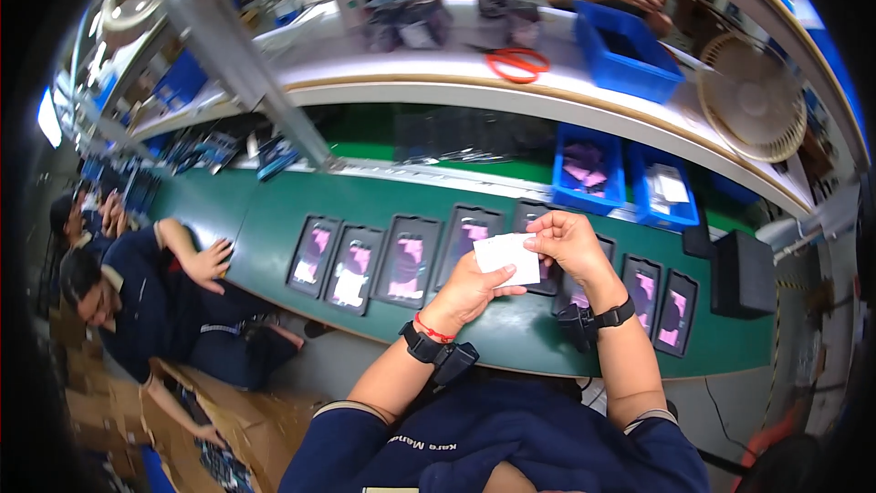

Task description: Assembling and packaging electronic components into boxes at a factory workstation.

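Observation:
A small stack of white paper cards (pixel 514 267) is held between my two hands above the green table. My left hand (pixel 472 290) supports it from the left, thumb lying on top and fingers underneath. At its upper right corner, my right hand (pixel 570 245) pinches the paper between thumb and fingertips. Beneath and around my hands, several black trays (pixel 387 260) stand in a row, bearing pink and white pieces. My forearms partly cover the trays in the middle. Each wrist wears a black strap with a small device.
Behind the trays are a blue bin (pixel 557 184) of pink-and-dark pieces and another blue bin (pixel 653 211) with white cards. A black box (pixel 744 276) stands right. The raised shelf (pixel 411 96) carries red-handled scissors (pixel 517 64), a blue bin (pixel 630 73) and a fan (pixel 751 99). A co-worker (pixel 151 288) bends at left.

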Available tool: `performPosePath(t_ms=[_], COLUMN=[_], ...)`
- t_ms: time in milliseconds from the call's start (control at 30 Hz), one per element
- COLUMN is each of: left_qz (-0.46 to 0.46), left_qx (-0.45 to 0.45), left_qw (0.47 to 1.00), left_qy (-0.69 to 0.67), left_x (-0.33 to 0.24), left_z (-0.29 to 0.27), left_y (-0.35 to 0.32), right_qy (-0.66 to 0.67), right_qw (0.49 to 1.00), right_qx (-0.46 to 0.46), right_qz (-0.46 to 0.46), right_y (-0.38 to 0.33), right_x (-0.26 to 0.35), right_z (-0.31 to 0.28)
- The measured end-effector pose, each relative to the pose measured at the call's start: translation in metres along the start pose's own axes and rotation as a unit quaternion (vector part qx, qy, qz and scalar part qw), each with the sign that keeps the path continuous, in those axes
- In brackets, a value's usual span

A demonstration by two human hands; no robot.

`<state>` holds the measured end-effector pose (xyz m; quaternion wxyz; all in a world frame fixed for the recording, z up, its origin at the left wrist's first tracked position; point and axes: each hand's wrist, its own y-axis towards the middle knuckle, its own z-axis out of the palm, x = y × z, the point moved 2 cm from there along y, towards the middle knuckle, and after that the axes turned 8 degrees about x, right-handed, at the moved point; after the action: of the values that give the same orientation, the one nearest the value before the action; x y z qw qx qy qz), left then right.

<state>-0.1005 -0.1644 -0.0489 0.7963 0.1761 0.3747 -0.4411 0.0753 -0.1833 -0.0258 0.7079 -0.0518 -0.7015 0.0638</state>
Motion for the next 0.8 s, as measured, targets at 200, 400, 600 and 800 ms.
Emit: performPosePath(t_ms=[200, 400, 600, 800], left_qz=[0.095, 0.178, 0.231, 0.272], left_qx=[-0.137, -0.28, -0.341, -0.458], left_qw=[0.985, 0.94, 0.905, 0.839], left_qy=[-0.039, 0.081, 0.105, 0.11], left_x=[-0.034, -0.056, -0.064, -0.086], left_z=[-0.057, -0.102, -0.126, -0.156], left_y=[-0.079, -0.142, -0.186, -0.232], right_qy=[0.004, 0.004, -0.012, -0.109], right_qw=[0.992, 0.978, 0.977, 0.99], right_qx=[0.124, 0.21, 0.208, 0.082], right_qz=[0.019, -0.005, -0.037, -0.032], right_y=[0.045, 0.078, 0.095, 0.141], right_x=[0.005, -0.003, -0.01, -0.007], right_z=[0.092, 0.179, 0.238, 0.274])
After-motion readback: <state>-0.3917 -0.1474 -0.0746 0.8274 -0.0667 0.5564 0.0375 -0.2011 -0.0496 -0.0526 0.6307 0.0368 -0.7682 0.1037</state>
